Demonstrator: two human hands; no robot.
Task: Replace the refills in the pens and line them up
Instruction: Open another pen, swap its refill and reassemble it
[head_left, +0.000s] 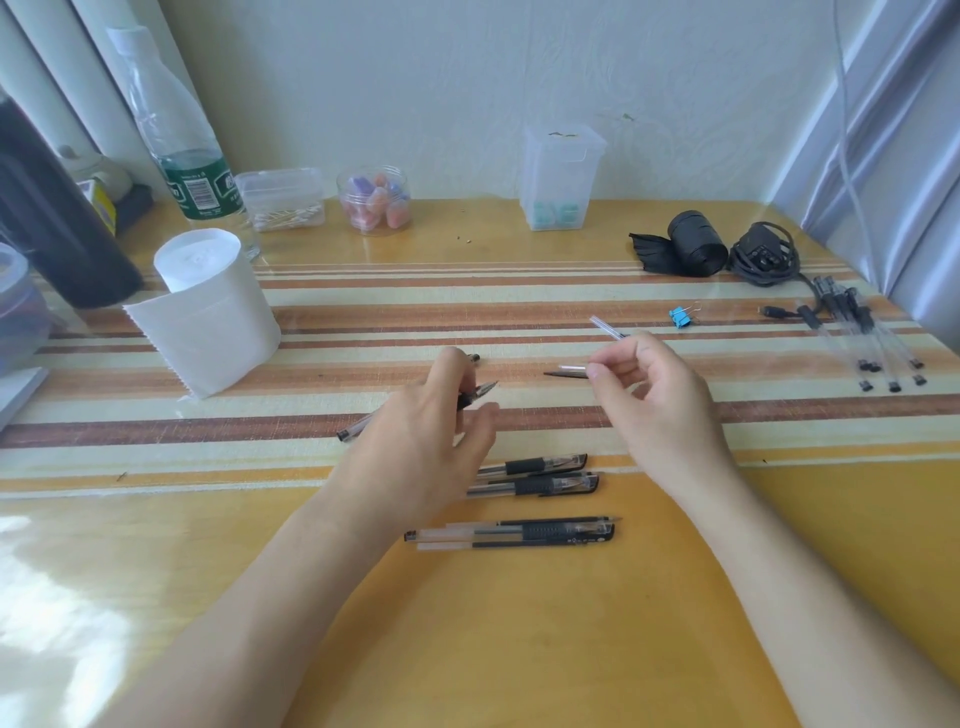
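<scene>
At a striped table (519, 649), mid-swap: the left hand (431, 415) curls its fingers round a pen barrel (475, 396), black grip and pointed front end jutting right while the rear pokes out behind the wrist. The right hand (654, 384) faces it, well apart, pinching a refill (569, 370) between thumb and forefinger with its dark tip aimed left at the barrel. A second clear tube (605, 328) sticks up past the same hand's knuckles; we cannot tell whether it is gripped or only tucked there. Nearer us lie two capped pens (540, 464) side by side, almost touching, and below them a third pen (545, 531) with a loose refill (561, 520) against it. A bundle of spare refills (878, 338) waits at the far right, near a blue binder clip (680, 317). We judge the work roughly midway, with the row not yet squared. The risks from here, as we read them: the thin refill could miss the barrel's mouth and bend if the two hands meet off-line; the extra tube could slip from the right hand as the pinch tightens; a small dark piece (472, 357) just beyond the left fingers, too small to identify, could roll off if nudged; and the left forearm, hanging over the capped pens, could sweep them askew.
</scene>
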